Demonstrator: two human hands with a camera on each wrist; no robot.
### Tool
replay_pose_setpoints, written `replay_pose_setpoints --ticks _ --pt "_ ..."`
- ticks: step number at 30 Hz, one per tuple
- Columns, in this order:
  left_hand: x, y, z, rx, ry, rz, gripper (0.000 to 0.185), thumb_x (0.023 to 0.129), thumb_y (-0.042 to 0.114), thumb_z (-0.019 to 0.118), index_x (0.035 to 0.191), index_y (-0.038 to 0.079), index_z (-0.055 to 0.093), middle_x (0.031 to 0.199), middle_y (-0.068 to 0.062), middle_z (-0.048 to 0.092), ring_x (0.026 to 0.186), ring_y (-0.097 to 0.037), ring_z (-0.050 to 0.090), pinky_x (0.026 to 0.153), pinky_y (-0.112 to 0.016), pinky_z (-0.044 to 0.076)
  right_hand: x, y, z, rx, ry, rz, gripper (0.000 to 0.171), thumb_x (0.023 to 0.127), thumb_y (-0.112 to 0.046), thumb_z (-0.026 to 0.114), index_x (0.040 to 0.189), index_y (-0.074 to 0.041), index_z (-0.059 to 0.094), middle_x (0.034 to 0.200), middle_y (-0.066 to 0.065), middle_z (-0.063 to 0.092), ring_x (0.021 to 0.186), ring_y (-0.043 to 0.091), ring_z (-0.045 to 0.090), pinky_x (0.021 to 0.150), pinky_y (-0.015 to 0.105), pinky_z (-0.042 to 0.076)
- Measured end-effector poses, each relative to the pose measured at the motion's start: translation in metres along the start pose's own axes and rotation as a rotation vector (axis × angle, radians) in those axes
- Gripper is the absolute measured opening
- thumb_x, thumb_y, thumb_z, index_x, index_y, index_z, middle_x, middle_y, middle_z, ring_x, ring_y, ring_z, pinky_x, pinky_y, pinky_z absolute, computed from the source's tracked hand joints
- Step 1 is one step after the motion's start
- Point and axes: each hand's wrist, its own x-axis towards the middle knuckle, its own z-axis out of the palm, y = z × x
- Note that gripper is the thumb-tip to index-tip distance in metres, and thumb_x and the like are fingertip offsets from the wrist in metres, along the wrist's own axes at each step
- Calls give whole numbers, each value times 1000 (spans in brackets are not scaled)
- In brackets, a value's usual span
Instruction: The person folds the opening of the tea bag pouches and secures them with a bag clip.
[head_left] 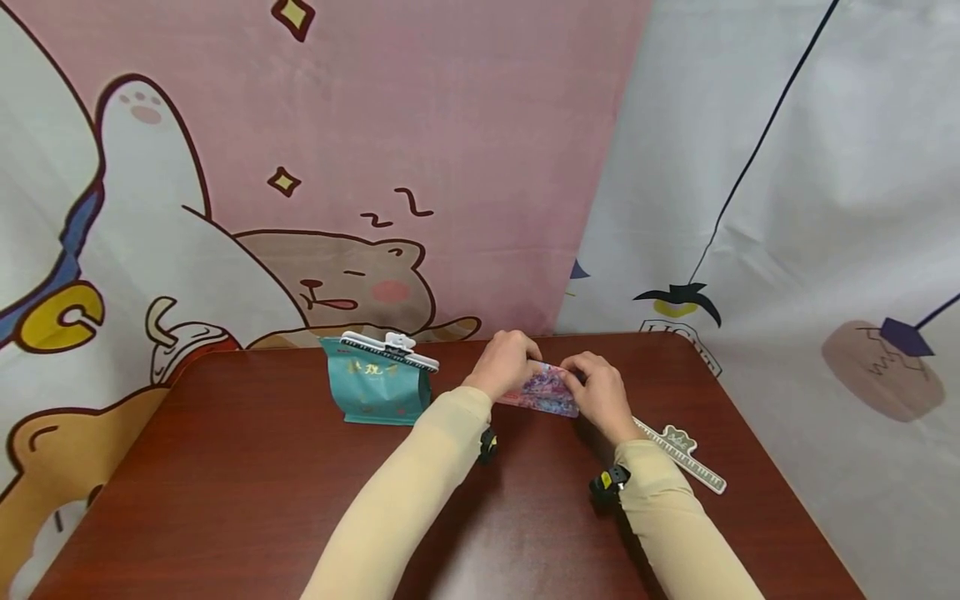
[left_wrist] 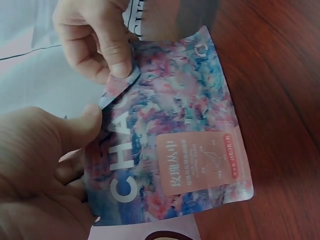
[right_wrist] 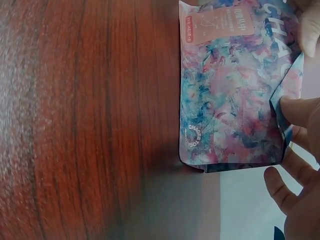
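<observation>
Folding the top edge of the pink-and-blue marbled foil pouch [left_wrist: 175, 135]
Both hands' fingers [left_wrist: 112, 50] pinch its mouth; next, probably the white ruler-shaped clip [head_left: 678, 454].

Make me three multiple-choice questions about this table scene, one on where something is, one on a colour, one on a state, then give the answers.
1. Where does the white ruler lie?
A. By the right forearm
B. On the teal bag
C. Left of the teal bag

2. What colour is the clipped standing bag?
A. Yellow
B. Teal
C. Black

3. How is the pink-and-blue pouch being handled?
A. Untouched
B. Left hand only
C. Both hands pinch its top edge

Answers: 1 A, the ruler sits by that sleeve. 2 B, teal under a white clip. 3 C, the left hand and right hand pinch its top edge.
</observation>
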Motion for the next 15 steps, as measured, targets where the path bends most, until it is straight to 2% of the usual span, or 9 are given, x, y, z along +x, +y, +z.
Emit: replay_pose_setpoints --ticks 7,15 --pt "2 1 7 58 66 9 8 93 11 77 94 13 84 96 -1 78 91 -20 70 85 -32 58 0 -1 2 16 -10 5 7 87 -1 80 90 -4 75 94 11 72 94 35 67 85 54 51" --pt "4 3 12 71 120 -7 10 92 9 77 86 13 84 90 -1 78 84 -20 69 81 -32 58 -1 0 1 30 -6 5 8 87 -1 81 92 -3 75 94 12 73 94 36 67 85 53 51"
